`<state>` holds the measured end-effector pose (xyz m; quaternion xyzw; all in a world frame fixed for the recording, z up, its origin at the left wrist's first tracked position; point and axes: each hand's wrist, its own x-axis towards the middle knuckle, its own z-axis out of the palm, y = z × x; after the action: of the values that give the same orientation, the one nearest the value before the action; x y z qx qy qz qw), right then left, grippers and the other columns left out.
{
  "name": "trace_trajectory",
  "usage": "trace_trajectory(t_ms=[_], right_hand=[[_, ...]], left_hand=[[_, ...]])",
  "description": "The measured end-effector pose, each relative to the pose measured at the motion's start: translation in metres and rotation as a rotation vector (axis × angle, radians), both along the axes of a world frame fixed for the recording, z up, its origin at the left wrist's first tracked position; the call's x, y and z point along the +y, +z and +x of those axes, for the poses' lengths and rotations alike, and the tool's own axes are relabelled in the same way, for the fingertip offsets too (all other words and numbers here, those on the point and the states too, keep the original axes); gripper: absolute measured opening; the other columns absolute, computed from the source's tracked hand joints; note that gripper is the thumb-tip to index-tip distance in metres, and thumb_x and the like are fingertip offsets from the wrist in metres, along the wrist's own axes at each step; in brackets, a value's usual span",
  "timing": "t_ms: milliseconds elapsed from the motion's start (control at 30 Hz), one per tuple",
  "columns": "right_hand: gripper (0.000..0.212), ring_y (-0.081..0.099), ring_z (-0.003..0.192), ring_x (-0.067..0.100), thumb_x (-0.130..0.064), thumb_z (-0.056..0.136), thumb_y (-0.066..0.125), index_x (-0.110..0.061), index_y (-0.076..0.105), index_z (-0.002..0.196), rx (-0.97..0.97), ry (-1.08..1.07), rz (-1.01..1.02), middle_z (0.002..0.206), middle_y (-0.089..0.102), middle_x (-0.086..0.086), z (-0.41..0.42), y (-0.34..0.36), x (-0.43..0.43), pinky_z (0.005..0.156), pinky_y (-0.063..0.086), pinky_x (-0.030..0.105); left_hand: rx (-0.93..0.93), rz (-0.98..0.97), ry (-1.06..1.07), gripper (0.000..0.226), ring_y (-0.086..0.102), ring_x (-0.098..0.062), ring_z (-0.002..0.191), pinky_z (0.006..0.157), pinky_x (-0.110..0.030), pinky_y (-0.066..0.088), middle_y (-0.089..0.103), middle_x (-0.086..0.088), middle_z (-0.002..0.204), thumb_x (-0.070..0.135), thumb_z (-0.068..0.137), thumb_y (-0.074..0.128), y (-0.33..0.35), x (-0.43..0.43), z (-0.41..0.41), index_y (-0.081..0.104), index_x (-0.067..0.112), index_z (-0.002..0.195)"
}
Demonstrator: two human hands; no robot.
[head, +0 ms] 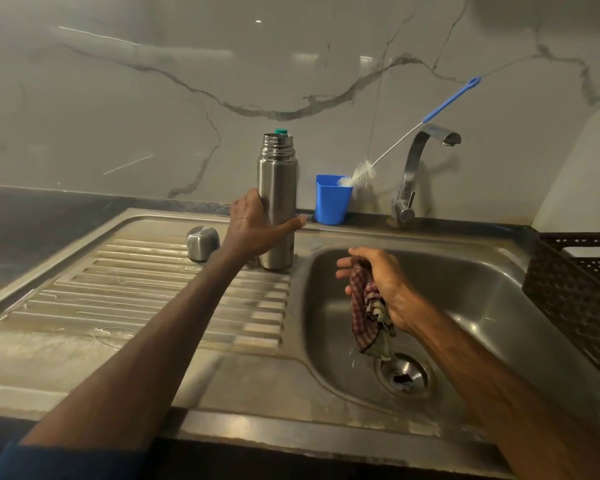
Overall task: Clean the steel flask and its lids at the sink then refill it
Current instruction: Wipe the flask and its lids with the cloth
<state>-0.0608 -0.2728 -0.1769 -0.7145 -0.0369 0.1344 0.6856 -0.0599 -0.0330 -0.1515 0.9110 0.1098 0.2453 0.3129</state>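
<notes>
The steel flask (277, 188) stands upright on the drainboard (136, 292) beside the sink basin (465, 306), with a green inner stopper (280, 131) in its mouth. My left hand (253, 226) wraps around the flask's lower body, thumb across the front. The steel outer cap (202, 242) sits upside down on the drainboard, left of the flask. My right hand (374, 278) hangs over the basin and grips a checked red cloth (366, 313) that dangles toward the drain (404, 374).
A blue cup (331, 200) holding a long blue-handled bottle brush (413, 129) stands on the ledge behind the basin. The tap (420, 164) is to its right, no water running. A dark plastic basket (582, 289) sits at the right edge. Marble wall behind.
</notes>
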Motion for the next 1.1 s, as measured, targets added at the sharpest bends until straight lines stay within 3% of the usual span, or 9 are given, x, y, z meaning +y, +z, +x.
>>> trace_trajectory(t_ms=[100, 167, 300, 400, 600, 767, 867, 1000, 1100], right_hand=[[0.037, 0.069, 0.062, 0.014, -0.031, 0.099, 0.057, 0.0, 0.074, 0.11, 0.023, 0.015, 0.029, 0.1, 0.079, 0.014, -0.001, 0.001, -0.003, 0.057, 0.054, 0.025], [0.038, 0.069, 0.06, 0.014, -0.033, 0.099, 0.057, -0.001, 0.074, 0.109, 0.032, 0.023, 0.031, 0.098, 0.079, 0.014, -0.002, 0.002, -0.003, 0.056, 0.054, 0.025], [0.04, 0.068, 0.061, 0.017, -0.036, 0.097, 0.059, -0.001, 0.075, 0.108, 0.042, 0.027, 0.02, 0.097, 0.079, 0.015, -0.003, 0.002, -0.004, 0.057, 0.054, 0.027], [0.039, 0.066, 0.061, 0.019, -0.033, 0.096, 0.058, 0.0, 0.076, 0.105, 0.046, 0.009, 0.021, 0.096, 0.078, 0.018, -0.004, 0.001, -0.005, 0.059, 0.054, 0.028], [0.048, 0.06, 0.062, 0.024, -0.033, 0.09, 0.045, 0.001, 0.076, 0.103, 0.14, -0.02, 0.061, 0.075, 0.066, 0.015, 0.0, 0.002, -0.014, 0.065, 0.05, 0.032], [0.05, 0.059, 0.076, 0.025, -0.026, 0.077, 0.045, -0.003, 0.077, 0.108, 0.187, -0.01, 0.014, 0.084, 0.068, 0.013, 0.0, 0.007, -0.025, 0.074, 0.047, 0.036], [0.069, 0.058, 0.075, 0.022, -0.021, 0.053, 0.052, 0.004, 0.072, 0.115, 0.184, -0.007, -0.08, 0.091, 0.068, 0.014, -0.01, 0.014, -0.031, 0.072, 0.046, 0.034], [0.012, 0.057, 0.064, 0.019, -0.004, 0.065, 0.053, -0.006, 0.064, 0.067, 0.191, -0.015, -0.036, 0.073, 0.067, 0.009, -0.02, 0.018, -0.04, 0.059, 0.046, 0.028], [0.009, 0.061, 0.059, 0.02, 0.0, 0.072, 0.061, -0.006, 0.065, 0.066, 0.22, -0.002, 0.019, 0.066, 0.065, 0.007, -0.021, 0.019, -0.051, 0.055, 0.049, 0.027]], left_hand=[[0.284, 0.254, -0.07, 0.109, 0.02, -0.035, 0.148, 0.119, -0.051, 0.024, 0.033, -0.016, 0.156, 0.074, 0.066, 0.079, 0.022, 0.02, -0.016, 0.04, 0.015, 0.149], [0.431, 0.354, -0.118, 0.105, 0.008, -0.036, 0.154, 0.123, -0.058, 0.015, 0.023, -0.015, 0.165, 0.064, 0.07, 0.084, 0.03, 0.039, -0.023, 0.038, 0.02, 0.154], [0.491, 0.487, -0.122, 0.083, 0.024, -0.037, 0.145, 0.115, -0.052, 0.029, 0.041, -0.012, 0.155, 0.038, 0.082, 0.084, 0.018, 0.058, -0.019, 0.042, 0.017, 0.151], [0.456, 0.59, -0.115, 0.061, 0.038, -0.034, 0.131, 0.108, -0.048, 0.039, 0.06, -0.008, 0.134, 0.035, 0.084, 0.08, 0.006, 0.058, -0.018, 0.055, 0.021, 0.138], [0.355, 0.654, -0.096, 0.061, 0.047, -0.031, 0.124, 0.099, -0.044, 0.048, 0.066, -0.006, 0.124, 0.03, 0.076, 0.09, 0.007, 0.057, -0.021, 0.065, 0.017, 0.13], [0.336, 0.575, -0.032, 0.063, 0.06, -0.027, 0.11, 0.082, -0.04, 0.055, 0.07, -0.007, 0.119, 0.038, 0.07, 0.094, 0.02, 0.06, -0.032, 0.069, 0.016, 0.123], [0.338, 0.524, 0.024, 0.065, 0.062, -0.024, 0.097, 0.071, -0.034, 0.05, 0.072, -0.006, 0.113, 0.045, 0.065, 0.096, 0.033, 0.056, -0.048, 0.071, 0.019, 0.119], [0.333, 0.415, 0.033, 0.065, 0.066, -0.026, 0.101, 0.078, -0.041, 0.057, 0.072, -0.007, 0.114, 0.049, 0.059, 0.097, 0.035, 0.043, -0.073, 0.072, 0.021, 0.113], [0.345, 0.308, 0.003, 0.06, 0.064, -0.023, 0.097, 0.074, -0.036, 0.051, 0.073, -0.002, 0.11, 0.044, 0.058, 0.099, 0.029, 0.027, -0.088, 0.075, 0.023, 0.109]])
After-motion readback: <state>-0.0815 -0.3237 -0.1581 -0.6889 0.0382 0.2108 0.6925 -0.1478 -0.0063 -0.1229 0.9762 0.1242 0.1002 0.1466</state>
